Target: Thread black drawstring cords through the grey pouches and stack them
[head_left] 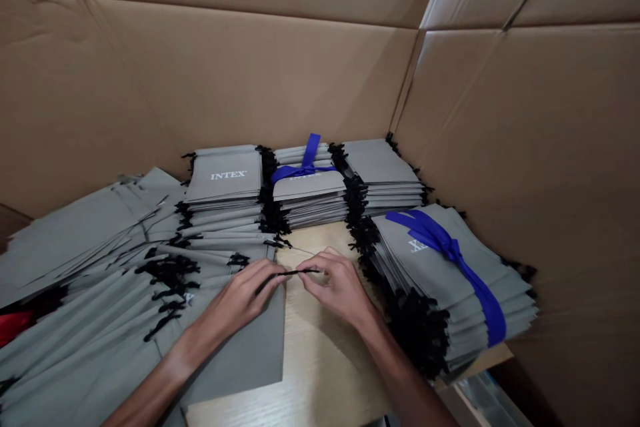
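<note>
With the two hands as the centre of the dial, the left hand [257, 283] and the right hand [335, 280] face each other over the table [320, 360], each pinching a thin black cord [290, 273] between thumb and fingers; the cord runs nearly level across the small gap between them, though it is narrow and the fingers hide its ends, so whether it is knotted there I cannot tell. At seven o'clock, beneath the left wrist, a flat grey panel [250, 347] covers part of the wood. Toward eight o'clock spreads a loose heap of grey pouches [75, 340] with black tufts among them, and at nine to ten lie broad grey sheets [90, 227]. A neat stack lettered INTEX [225, 180] sits at eleven, a second stack [310, 188] crossed by a blue ribbon [309, 157] at twelve, and a plain-topped stack [383, 161] between one and two. At three o'clock rests a thick bundle [395, 240] tied with a blue band [475, 283], its near-left edge fringed in black. Cardboard walls [260, 73] rise behind the stacks and along the right
</note>
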Motion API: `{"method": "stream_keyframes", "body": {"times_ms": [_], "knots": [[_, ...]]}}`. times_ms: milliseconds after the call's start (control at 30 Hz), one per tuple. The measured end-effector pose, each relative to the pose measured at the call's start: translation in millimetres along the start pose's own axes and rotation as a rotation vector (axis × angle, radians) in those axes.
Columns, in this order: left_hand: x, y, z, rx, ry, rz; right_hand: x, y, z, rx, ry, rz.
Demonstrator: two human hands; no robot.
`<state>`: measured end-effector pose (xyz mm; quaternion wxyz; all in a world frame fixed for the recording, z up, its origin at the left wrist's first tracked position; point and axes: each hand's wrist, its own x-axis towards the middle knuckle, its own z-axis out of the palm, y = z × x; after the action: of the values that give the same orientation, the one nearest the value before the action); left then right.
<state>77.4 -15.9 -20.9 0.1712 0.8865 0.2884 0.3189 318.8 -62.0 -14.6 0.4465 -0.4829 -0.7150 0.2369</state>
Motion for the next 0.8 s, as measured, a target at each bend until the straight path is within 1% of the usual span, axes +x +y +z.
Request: {"method": "stream_keyframes", "body": {"times_ms": [100, 300, 400, 533, 667, 800], "knots": [[1.4, 1.3, 0.2, -0.002, 0.021, 0.010, -0.4, -0.1, -0.7, 0.008, -0.013, 0.030], [0.0, 1.3, 0.2, 0.011, 0.014, -0.022, 0.0, -3.9, -4.3, -0.009, -0.045, 0.107], [-1.1, -1.4, -0.6, 0.054, 0.035, 0.000, 0.0, -2.8, -5.4, -0.025, -0.044, 0.137], [-1.3, -3.2, -2.2, 0.152, 0.036, 0.047, -0.5, 2.5, -4.7, -0.100, -0.081, 0.179], [-1.7, -4.3, -2.5, 0.214, 0.022, 0.064, -1.2, 5.9, -4.0, -0.139, -0.100, 0.201], [-3.8, -9.0, -0.5, 0.224, 0.031, 0.067, -2.6, 10.5, -3.3, -0.156, -0.105, 0.184]]}}
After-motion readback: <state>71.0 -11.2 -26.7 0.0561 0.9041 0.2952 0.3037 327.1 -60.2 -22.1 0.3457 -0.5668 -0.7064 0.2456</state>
